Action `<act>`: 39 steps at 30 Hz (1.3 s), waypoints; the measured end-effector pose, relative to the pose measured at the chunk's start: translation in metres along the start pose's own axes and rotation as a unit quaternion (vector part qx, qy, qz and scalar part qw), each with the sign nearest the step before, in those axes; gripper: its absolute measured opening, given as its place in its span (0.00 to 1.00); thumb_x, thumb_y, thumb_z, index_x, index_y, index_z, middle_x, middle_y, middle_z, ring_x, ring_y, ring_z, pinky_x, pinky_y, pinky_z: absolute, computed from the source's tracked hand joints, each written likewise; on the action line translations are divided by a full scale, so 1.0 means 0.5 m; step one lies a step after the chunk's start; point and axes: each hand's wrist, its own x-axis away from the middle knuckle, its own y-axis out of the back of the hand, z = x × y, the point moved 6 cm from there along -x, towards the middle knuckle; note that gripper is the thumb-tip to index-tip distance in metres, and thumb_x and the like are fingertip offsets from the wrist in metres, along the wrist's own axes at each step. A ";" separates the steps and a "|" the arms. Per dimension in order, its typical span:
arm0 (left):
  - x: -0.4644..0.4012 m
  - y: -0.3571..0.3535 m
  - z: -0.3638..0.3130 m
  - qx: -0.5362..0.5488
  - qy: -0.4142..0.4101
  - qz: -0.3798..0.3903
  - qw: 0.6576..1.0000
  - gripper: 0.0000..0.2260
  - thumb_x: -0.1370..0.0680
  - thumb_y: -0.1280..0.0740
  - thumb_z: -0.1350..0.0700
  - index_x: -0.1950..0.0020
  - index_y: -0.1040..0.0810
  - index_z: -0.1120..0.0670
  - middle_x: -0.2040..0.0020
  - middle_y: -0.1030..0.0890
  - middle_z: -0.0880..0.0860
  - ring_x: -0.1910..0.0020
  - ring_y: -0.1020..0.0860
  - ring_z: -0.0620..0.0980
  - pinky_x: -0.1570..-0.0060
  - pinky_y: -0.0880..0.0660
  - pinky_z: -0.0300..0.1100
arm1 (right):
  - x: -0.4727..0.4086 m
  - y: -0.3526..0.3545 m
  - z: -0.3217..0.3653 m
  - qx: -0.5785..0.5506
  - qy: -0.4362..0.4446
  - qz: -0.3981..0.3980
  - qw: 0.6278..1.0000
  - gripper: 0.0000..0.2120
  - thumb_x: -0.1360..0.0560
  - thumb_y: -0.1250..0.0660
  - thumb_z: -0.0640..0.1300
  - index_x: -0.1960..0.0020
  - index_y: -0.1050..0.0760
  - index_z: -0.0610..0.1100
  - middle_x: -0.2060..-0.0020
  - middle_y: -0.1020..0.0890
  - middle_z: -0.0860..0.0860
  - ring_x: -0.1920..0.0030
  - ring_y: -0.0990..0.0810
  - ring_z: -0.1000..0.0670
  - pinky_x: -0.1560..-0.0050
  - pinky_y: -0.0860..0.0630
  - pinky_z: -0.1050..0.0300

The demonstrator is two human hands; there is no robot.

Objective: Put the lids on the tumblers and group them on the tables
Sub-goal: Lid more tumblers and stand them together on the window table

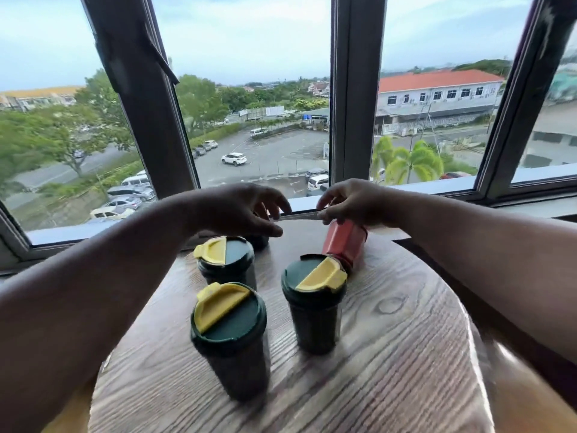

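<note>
While three dark green tumblers [229,339] with yellow-flapped lids stand on the desk [390,354], left hand [246,210] and right hand [352,201] pinch a thin lid [298,216] edge-on above a red tumbler [345,242].

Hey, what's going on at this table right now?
A person is reaching over a round wooden table by the window. The left hand and right hand together pinch a thin flat item seen edge-on, possibly a lid. Just below stands a red tumbler. Three dark green tumblers already wear green lids with yellow flaps, grouped mid-table. Another dark object sits behind them, mostly hidden.
</note>
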 end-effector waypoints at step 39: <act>-0.270 -0.074 -0.176 -0.039 0.207 0.112 0.971 0.27 0.30 0.22 0.48 0.39 0.33 0.50 0.52 0.23 0.51 0.53 0.24 0.52 0.55 0.29 0.45 | -0.037 0.007 -0.250 -0.145 0.046 -0.034 0.988 0.17 0.34 0.30 0.59 0.49 0.26 0.52 0.58 0.18 0.52 0.58 0.20 0.50 0.52 0.22 0.51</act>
